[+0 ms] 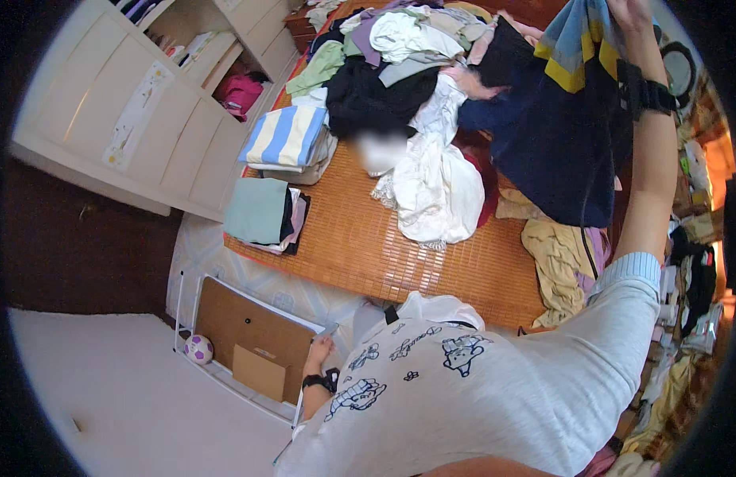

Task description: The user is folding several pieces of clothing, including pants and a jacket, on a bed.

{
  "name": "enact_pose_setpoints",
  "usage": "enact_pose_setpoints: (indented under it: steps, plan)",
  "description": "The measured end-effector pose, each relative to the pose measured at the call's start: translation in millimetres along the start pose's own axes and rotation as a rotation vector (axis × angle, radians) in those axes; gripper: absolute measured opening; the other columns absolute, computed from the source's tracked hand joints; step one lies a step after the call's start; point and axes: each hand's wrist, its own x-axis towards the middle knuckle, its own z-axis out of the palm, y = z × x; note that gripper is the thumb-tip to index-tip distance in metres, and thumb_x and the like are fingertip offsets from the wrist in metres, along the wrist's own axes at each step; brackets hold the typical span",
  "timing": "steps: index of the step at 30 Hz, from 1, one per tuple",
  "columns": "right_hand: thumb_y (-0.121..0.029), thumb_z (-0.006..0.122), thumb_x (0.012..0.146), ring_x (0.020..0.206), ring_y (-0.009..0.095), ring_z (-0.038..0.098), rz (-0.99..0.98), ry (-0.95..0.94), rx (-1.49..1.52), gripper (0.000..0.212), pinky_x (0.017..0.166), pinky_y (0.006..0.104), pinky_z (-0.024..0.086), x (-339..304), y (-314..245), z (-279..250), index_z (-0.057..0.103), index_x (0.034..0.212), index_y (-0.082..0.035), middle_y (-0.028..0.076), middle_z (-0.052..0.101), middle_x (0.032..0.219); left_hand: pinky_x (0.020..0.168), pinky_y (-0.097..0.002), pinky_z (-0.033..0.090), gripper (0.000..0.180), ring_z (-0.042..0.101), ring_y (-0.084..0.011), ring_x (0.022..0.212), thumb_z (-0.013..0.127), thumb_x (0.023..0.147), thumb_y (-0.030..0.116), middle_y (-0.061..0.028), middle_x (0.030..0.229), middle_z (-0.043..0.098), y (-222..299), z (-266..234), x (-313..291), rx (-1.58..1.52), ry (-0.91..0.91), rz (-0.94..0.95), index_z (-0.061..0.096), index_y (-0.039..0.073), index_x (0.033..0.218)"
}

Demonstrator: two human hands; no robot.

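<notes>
My raised right hand (632,14) at the top right is closed on a large navy garment (555,151) that hangs down over the bed's right side. Blue, grey and yellow bands (578,48) cross the part just below my fingers. My left hand (322,350) hangs low beside my body with its fingers loosely curled, and I see nothing in it. Near the hanging garment, a white lace-trimmed garment (439,187) lies crumpled on the bamboo mat (352,238). A yellow garment (555,254) sits bunched below the navy cloth's hem.
A heap of mixed clothes (400,48) covers the bed's far end. Folded stacks stand along its left edge, topped by a striped cloth (284,137) and a pale green one (256,211). A folded table (248,326), a ball (198,349) and a cabinet (137,111) are at left.
</notes>
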Motion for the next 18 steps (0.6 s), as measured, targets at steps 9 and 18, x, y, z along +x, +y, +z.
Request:
enact_pose_setpoints:
  steps: [9, 18]
  plan:
    - [-0.026, 0.059, 0.079, 0.072, 0.022, 0.049, 0.185, 0.024, -0.244, 0.022, 0.073, 0.0424, 0.040, -140.1, -50.1, 102.7, 0.064, 0.070, -0.006, 0.014, 0.061, 0.071, 0.074, -0.0346, 0.045, 0.030, 0.058, -0.0282, 0.086, 0.051, 0.078, 0.022, -0.0178, 0.090, 0.061, 126.9, -62.9, 86.6, 0.347, -0.081, 0.481, 0.055, 0.001, 0.100]
    - [-0.026, 0.051, 0.085, 0.050, 0.005, 0.042, 0.393, 0.589, -0.713, 0.016, 0.043, 0.0184, 0.031, -351.9, -32.8, 140.3, 0.055, 0.087, -0.011, -0.006, 0.050, 0.065, 0.078, -0.0306, 0.044, 0.030, 0.057, -0.0253, 0.087, 0.054, 0.080, 0.018, -0.0139, 0.095, 0.060, 259.3, -6.9, 113.5, 0.538, -0.272, 0.727, 0.056, 0.002, 0.105]
